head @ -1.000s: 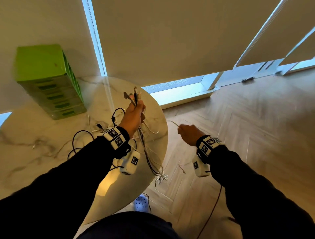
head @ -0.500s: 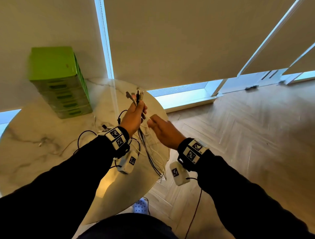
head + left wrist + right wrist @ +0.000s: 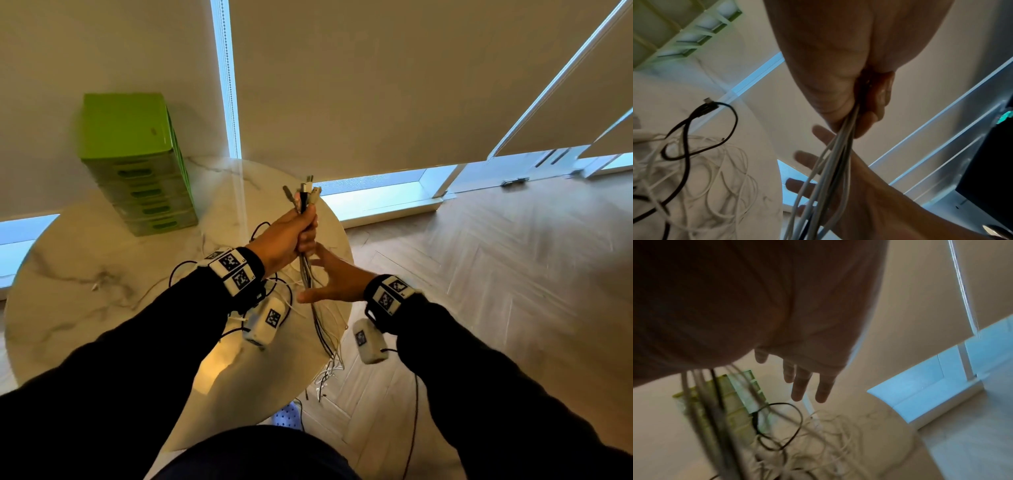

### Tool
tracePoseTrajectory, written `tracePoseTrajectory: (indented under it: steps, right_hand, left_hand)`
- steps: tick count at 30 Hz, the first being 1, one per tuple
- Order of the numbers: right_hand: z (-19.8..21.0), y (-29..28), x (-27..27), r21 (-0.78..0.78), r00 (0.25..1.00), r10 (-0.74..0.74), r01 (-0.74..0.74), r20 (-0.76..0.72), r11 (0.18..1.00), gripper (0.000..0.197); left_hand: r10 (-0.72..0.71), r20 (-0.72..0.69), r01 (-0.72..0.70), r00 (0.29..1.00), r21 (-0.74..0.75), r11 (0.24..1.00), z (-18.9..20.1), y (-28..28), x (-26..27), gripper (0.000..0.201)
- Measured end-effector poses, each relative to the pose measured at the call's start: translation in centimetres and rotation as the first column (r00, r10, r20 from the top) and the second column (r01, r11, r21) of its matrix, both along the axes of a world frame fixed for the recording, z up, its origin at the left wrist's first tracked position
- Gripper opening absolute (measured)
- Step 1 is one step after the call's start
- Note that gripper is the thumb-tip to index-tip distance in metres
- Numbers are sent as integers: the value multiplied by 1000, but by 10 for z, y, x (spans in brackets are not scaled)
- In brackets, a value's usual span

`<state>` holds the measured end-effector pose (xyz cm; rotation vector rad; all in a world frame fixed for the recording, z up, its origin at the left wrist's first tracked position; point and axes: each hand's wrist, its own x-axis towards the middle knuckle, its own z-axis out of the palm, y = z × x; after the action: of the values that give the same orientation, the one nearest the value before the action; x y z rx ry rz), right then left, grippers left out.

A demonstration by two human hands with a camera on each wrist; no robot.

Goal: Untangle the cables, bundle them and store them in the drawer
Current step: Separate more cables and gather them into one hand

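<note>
My left hand (image 3: 298, 229) grips a bunch of cables (image 3: 317, 308) near their plug ends (image 3: 303, 196), which stick up above the fist. The strands, white, grey and black, hang down past the round table's edge toward the floor. My right hand (image 3: 327, 279) is spread just below the left fist, fingers straight, with the hanging cables (image 3: 830, 164) running across its palm between thumb and fingers. A loose tangle of white and black cables (image 3: 701, 162) lies on the marble table. The green drawer unit (image 3: 137, 164) stands at the table's back left, its drawers closed.
The round marble table (image 3: 85, 274) sits against a wall with drawn blinds. Wooden herringbone floor (image 3: 496, 291) spreads to the right. A blue-white object (image 3: 286, 414) lies on the floor under the table's edge.
My right hand came in from the right, where it pinched a cable end, and now lies spread against the hanging bunch below my left fist. The left hand keeps its grip.
</note>
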<state>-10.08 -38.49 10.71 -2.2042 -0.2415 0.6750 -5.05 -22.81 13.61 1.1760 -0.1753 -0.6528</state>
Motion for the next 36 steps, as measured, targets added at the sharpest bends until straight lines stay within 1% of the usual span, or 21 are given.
tracePoseTrajectory:
  steps: [3, 4, 5, 6, 8, 9, 11, 13, 14, 16, 18, 19, 21, 23, 24, 26, 28, 31, 33, 35, 36]
  right_hand:
    - [-4, 20, 6, 26, 995, 47, -44, -91, 999, 48]
    - [-7, 19, 8, 9, 987, 78, -78, -141, 997, 45]
    - [-11, 17, 10, -23, 974, 107, -114, -199, 993, 49]
    - [-12, 12, 12, -88, 962, 130, -155, -242, 984, 52]
    - [-12, -3, 20, -285, 955, 134, -210, -264, 935, 54]
    - [-13, -12, 26, -382, 967, 105, -189, -230, 905, 54]
    - [-14, -28, 39, -519, 998, 35, -62, -61, 853, 55]
    - [-18, -35, 49, -608, 992, 28, 53, 124, 792, 52]
    - [-20, -33, 51, -620, 984, 28, 87, 174, 780, 48]
    - [-28, -18, 46, -583, 979, 53, 72, 195, 809, 36]
    - [-36, 7, 35, -538, 979, 141, -39, 149, 842, 27]
    - [-40, 23, 28, -524, 976, 191, -109, 105, 844, 27]
    - [-45, 56, 16, -515, 951, 307, -243, 42, 822, 48]
    - [-48, 85, 7, -472, 915, 402, -359, -11, 805, 68]
    - [-50, 96, 3, -427, 902, 430, -405, -40, 809, 71]
    - [-52, 112, -2, -343, 870, 485, -483, -85, 806, 66]
    - [-56, 117, -2, -312, 841, 529, -535, -111, 785, 65]
    - [-59, 114, 10, -290, 828, 518, -561, -216, 776, 77]
    - [-56, 112, 24, -190, 849, 480, -520, -220, 833, 65]
    - [-48, 114, 42, -28, 892, 435, -442, -125, 897, 49]
    - [-43, 115, 52, 13, 918, 390, -390, -74, 921, 47]
  left_hand:
    - [-128, 3, 128, 992, 34, 991, 11, 8, 2, 31]
    - [-162, -11, 163, 987, 31, 986, 15, 13, 4, 31]
    - [-198, -30, 198, 980, 27, 980, 18, 20, 7, 30]
    - [-235, -43, 236, 971, 24, 971, 21, 27, 9, 29]
    - [-267, -54, 269, 962, 27, 963, 22, 39, 13, 28]
    - [-250, -56, 252, 967, 24, 967, 21, 44, 15, 27]
    - [-169, -50, 168, 984, -16, 986, 17, 49, 17, 20]
    - [-65, -37, 61, 997, -98, 993, 15, 52, 18, 11]
    - [-7, -38, 1, 999, -145, 989, 15, 53, 19, 9]
    - [128, -62, -138, 990, -206, 969, 17, 55, 22, 9]
    - [261, -84, -273, 962, -202, 941, 18, 58, 26, 11]
    - [324, -92, -336, 942, -175, 926, 17, 60, 29, 13]
    - [437, -109, -447, 893, -101, 889, 10, 63, 35, 18]
    - [514, -102, -519, 852, -31, 854, -2, 70, 39, 19]
    - [531, -92, -533, 842, -2, 846, -8, 74, 40, 19]
    - [554, -72, -551, 830, 57, 833, -21, 86, 38, 19]
    - [597, -55, -588, 800, 120, 800, -33, 105, 35, 16]
    - [676, -52, -664, 735, 144, 733, -45, 134, 32, 18]
    - [718, -62, -706, 693, 138, 694, -46, 150, 31, 24]
    - [745, -67, -734, 664, 132, 666, -44, 160, 30, 25]
    - [749, -64, -739, 659, 132, 661, -44, 162, 29, 25]
